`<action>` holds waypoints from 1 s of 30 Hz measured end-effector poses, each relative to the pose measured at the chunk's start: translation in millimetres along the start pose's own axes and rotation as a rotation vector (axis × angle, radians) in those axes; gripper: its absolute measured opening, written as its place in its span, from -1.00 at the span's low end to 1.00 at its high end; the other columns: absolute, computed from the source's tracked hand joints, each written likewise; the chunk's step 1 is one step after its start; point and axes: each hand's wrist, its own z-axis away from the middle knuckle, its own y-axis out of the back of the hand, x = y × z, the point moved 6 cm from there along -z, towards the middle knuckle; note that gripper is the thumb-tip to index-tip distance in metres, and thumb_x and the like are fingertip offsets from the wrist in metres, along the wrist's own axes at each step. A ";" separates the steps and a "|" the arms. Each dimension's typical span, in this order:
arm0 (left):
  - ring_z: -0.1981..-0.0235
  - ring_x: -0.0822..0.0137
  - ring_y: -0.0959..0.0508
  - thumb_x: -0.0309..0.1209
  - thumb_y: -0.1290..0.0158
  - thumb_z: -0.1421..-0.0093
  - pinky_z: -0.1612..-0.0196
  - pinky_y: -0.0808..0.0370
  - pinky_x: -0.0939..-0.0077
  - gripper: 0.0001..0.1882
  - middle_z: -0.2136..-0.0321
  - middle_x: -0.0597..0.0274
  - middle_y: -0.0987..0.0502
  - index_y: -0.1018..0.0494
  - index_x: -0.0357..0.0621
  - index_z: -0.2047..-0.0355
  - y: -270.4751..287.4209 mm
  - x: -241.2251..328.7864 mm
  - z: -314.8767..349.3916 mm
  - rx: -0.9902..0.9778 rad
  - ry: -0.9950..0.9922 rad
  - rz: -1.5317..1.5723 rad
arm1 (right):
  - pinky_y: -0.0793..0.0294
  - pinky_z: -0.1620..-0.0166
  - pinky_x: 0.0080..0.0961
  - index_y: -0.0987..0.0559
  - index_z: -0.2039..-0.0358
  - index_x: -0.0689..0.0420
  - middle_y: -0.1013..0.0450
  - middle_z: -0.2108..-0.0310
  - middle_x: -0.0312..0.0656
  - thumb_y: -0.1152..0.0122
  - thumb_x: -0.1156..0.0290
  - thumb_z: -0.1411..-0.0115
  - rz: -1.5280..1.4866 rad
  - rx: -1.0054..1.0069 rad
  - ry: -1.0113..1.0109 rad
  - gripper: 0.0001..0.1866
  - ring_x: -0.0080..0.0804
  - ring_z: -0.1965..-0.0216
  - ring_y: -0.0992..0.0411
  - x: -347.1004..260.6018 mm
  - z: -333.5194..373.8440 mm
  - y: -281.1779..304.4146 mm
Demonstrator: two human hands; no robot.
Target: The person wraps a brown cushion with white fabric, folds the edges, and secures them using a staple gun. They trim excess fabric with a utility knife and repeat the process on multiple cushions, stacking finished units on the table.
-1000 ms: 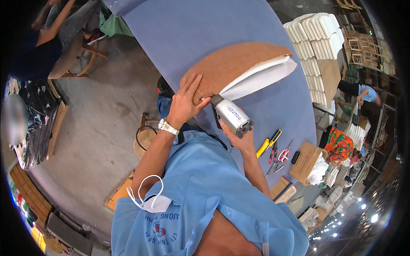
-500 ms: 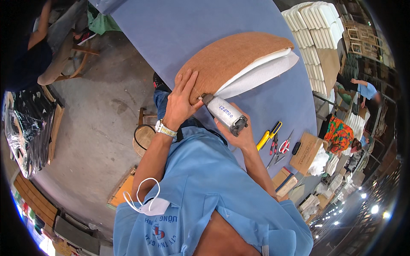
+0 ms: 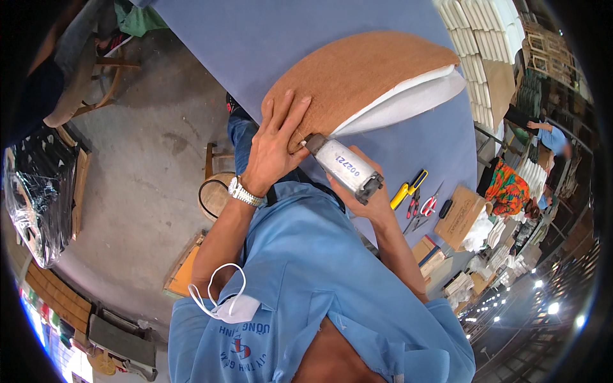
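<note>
A curved, half-moon pad covered in brown fabric (image 3: 364,76) rests on the blue-covered table, its straight side facing right and toward me. White padding and a loose white cloth flap (image 3: 408,105) show along that side. My left hand (image 3: 276,143) lies on the pad's near left end, fingers spread over the fabric, thumb by the edge. Wrapped around a silver staple gun (image 3: 341,163), my right hand (image 3: 367,198) is partly hidden behind its body. The gun's dark nose meets the pad's near corner, close to my left thumb.
On the blue table (image 3: 211,32), right of my right hand, lie a yellow cutter (image 3: 408,189), red-handled scissors (image 3: 429,205) and pliers. An open cardboard box (image 3: 461,218) stands beyond them. A wooden stool (image 3: 217,195) is at left. Stacked white pads (image 3: 479,96) and people are farther off.
The whole view has shifted a little. The pad, staple gun and both hands sit slightly farther right in the picture, and the gun's nose stays at the pad's near corner.
</note>
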 end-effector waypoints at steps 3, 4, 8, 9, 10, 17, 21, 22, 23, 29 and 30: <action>-0.41 -0.33 -0.20 -0.49 -0.47 0.20 -0.23 -0.55 -0.04 0.17 -0.47 0.08 -0.17 -0.21 0.34 -0.45 6.1 0.9 -3.6 -0.025 0.012 0.022 | -0.54 0.23 -0.31 -0.53 0.11 0.18 -0.53 0.31 -0.03 -0.40 0.42 -0.05 0.100 -0.016 0.015 -0.62 0.10 0.28 -0.54 -0.4 -4.8 -5.4; -0.41 -0.33 -0.21 -0.50 -0.47 0.21 -0.24 -0.54 -0.03 0.17 -0.46 0.08 -0.17 -0.21 0.35 -0.45 8.1 1.0 -3.2 -0.035 0.014 0.028 | -0.55 0.23 -0.30 -0.53 0.11 0.17 -0.53 0.30 -0.02 -0.41 0.41 -0.04 0.071 -0.017 0.011 -0.61 0.12 0.27 -0.54 -0.5 -4.7 -8.6; -0.40 -0.06 -0.30 -0.60 -0.32 -0.03 -0.37 -0.37 0.21 -0.08 -0.41 0.04 -0.29 -0.26 0.03 -0.42 17.8 12.1 -4.8 0.035 -0.070 -0.040 | -0.55 0.19 -0.31 -0.53 0.10 0.12 -0.53 0.28 -0.02 -0.47 0.25 0.04 -0.076 0.024 0.063 -0.50 0.16 0.28 -0.51 10.9 -3.2 -13.3; -0.41 -0.08 -0.28 -0.58 -0.35 -0.01 -0.36 -0.38 0.18 -0.07 -0.41 0.04 -0.28 -0.27 0.05 -0.42 15.6 9.8 -4.4 0.028 -0.049 -0.025 | -0.53 0.16 -0.31 -0.52 0.06 0.17 -0.52 0.26 0.00 -0.47 0.22 0.10 -0.113 0.020 0.068 -0.41 0.13 0.27 -0.51 13.9 -1.5 -13.2; -0.41 -0.10 -0.27 -0.55 -0.38 0.00 -0.35 -0.38 0.15 -0.06 -0.41 0.03 -0.27 -0.28 0.06 -0.41 10.7 8.0 -10.0 -0.001 -0.047 0.005 | -0.52 0.13 -0.29 -0.50 0.03 0.20 -0.51 0.22 0.03 -0.47 0.24 0.15 -0.169 0.075 0.114 -0.36 0.14 0.24 -0.49 9.9 -0.1 -11.3; -0.35 -0.11 -0.37 -0.68 -0.26 -0.07 -0.29 -0.43 0.13 -0.13 -0.37 -0.02 -0.34 -0.25 -0.06 -0.41 10.8 18.5 -10.8 0.072 -0.060 0.060 | -0.52 0.16 -0.14 -0.48 0.07 0.13 -0.54 0.21 -0.03 -0.45 0.41 0.12 -0.095 0.019 0.071 -0.45 0.14 0.15 -0.52 5.0 -6.5 -15.5; -0.35 -0.15 -0.36 -0.68 -0.25 -0.07 -0.28 -0.43 0.10 -0.11 -0.35 -0.05 -0.36 -0.24 0.00 -0.43 10.6 16.3 -9.3 0.036 -0.087 0.039 | -0.53 0.15 -0.13 -0.53 0.10 0.13 -0.57 0.22 -0.01 -0.45 0.42 0.05 -0.063 0.140 0.153 -0.53 0.14 0.15 -0.54 5.6 -5.0 -14.3; -0.35 -0.15 -0.36 -0.67 -0.25 -0.07 -0.28 -0.44 0.09 -0.10 -0.35 -0.05 -0.36 -0.23 0.01 -0.43 11.1 15.9 -11.4 0.007 -0.077 0.021 | -0.53 0.15 -0.11 -0.54 0.12 0.13 -0.58 0.23 0.00 -0.45 0.38 0.02 -0.073 0.203 0.217 -0.57 0.16 0.17 -0.54 0.6 -1.8 -7.9; -0.34 -0.16 -0.36 -0.66 -0.25 -0.08 -0.28 -0.44 0.09 -0.10 -0.36 -0.05 -0.35 -0.23 0.02 -0.43 13.9 13.3 -13.0 -0.017 -0.062 -0.006 | -0.54 0.16 -0.10 -0.56 0.14 0.14 -0.59 0.25 0.02 -0.45 0.34 -0.01 -0.089 0.260 0.285 -0.60 0.18 0.18 -0.54 -3.3 -1.1 -5.3; -0.32 -0.16 -0.38 -0.47 -0.28 -0.17 -0.25 -0.46 0.09 -0.17 -0.39 0.00 -0.30 -0.21 0.02 -0.44 6.4 25.2 -3.2 -0.006 -0.150 -0.140 | -0.58 0.05 -0.21 -0.64 0.04 0.16 -0.62 0.17 0.04 -0.54 0.18 -0.01 0.004 0.412 -0.030 -0.47 -0.08 0.16 -0.62 65.9 53.1 39.2; -0.34 -0.15 -0.35 -0.42 -0.28 -0.19 -0.25 -0.46 0.07 -0.17 -0.40 0.00 -0.28 -0.20 0.01 -0.45 5.6 23.9 -1.6 -0.017 -0.145 -0.108 | -0.59 0.05 -0.23 -0.66 0.05 0.16 -0.63 0.17 0.07 -0.54 0.16 -0.02 0.057 0.458 -0.144 -0.48 -0.09 0.16 -0.63 84.4 62.3 53.5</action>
